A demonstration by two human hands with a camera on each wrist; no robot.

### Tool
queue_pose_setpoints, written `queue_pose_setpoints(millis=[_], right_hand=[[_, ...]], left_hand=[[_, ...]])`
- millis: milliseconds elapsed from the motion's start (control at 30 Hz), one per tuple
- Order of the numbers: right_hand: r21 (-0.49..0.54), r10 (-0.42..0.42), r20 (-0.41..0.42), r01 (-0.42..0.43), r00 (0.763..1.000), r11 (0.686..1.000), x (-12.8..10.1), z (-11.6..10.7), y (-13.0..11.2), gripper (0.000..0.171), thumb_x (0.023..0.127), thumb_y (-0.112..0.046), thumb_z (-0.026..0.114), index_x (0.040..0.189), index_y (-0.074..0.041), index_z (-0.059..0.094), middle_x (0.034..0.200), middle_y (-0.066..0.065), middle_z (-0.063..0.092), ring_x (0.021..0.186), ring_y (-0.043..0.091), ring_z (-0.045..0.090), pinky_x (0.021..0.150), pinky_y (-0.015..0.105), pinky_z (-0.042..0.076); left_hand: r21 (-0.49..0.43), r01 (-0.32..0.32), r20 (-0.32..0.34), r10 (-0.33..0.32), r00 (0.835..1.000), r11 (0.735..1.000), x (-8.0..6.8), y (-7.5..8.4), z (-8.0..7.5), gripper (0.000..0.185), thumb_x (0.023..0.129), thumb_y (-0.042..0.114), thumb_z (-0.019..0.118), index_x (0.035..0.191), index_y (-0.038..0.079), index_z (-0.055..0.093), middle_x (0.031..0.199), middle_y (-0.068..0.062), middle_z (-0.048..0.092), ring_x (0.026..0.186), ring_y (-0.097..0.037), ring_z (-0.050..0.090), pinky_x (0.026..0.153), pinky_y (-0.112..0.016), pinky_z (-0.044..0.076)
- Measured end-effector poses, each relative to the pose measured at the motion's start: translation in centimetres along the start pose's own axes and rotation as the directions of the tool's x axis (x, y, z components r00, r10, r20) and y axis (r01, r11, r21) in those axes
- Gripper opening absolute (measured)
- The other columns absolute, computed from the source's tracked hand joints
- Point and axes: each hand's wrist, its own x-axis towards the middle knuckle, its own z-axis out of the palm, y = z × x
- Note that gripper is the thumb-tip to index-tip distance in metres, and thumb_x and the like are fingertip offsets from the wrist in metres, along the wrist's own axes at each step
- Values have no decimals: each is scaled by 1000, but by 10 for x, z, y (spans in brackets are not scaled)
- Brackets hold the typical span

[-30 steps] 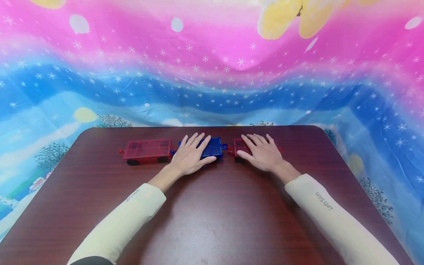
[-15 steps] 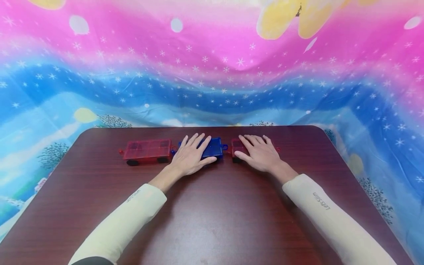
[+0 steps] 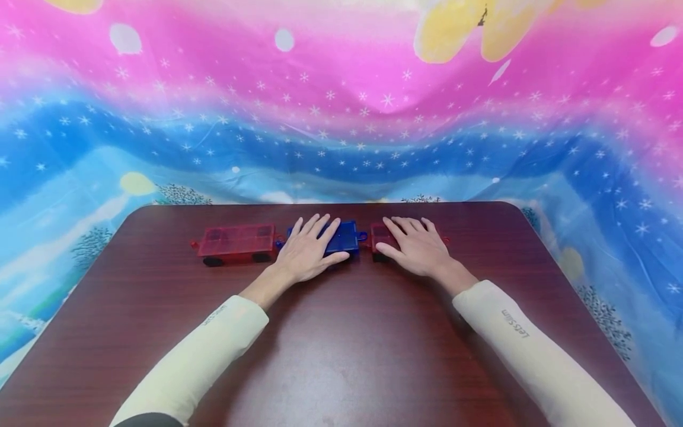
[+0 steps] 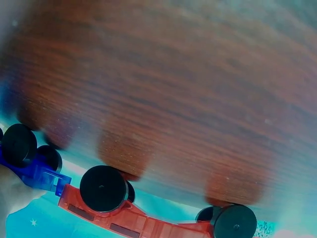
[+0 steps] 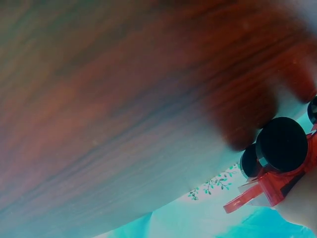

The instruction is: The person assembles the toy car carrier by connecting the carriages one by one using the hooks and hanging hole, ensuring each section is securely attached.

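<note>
My left hand (image 3: 306, 252) rests with spread, straight fingers on a translucent blue toy wagon (image 3: 344, 237), hiding its left part. My right hand (image 3: 418, 249) lies likewise over a translucent red toy wagon (image 3: 377, 237), covering most of it. The blue wagon's ring and the red wagon's left end meet in the gap between the hands; whether they are hooked I cannot tell. Left of the blue wagon, joined end to end with it, stands another red wagon (image 3: 240, 242) on black wheels. A red coupler (image 5: 245, 198) sticks out of the right-hand wagon in the right wrist view.
Everything stands near the back edge of a dark brown wooden table (image 3: 331, 356). A pink and blue patterned cloth (image 3: 341, 112) hangs behind and around the table.
My right hand has slid slightly left with the red wagon under it, bringing that wagon closer to the blue one. The left hand has stayed in place.
</note>
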Motion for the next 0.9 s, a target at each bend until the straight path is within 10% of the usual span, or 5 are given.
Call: queue_pose_setpoints(millis=[900], right_hand=[[-4, 5, 0, -5, 1000, 1000, -1, -1, 1, 84, 83, -79, 11, 150, -29, 18, 153, 1, 29, 139, 28, 27, 112, 56, 14]], left_hand=[[11, -10, -3, 11, 1000, 1000, 3, 4, 3, 85, 83, 80, 18, 151, 29, 11, 157, -3, 19, 145, -27, 14, 116, -53, 10]])
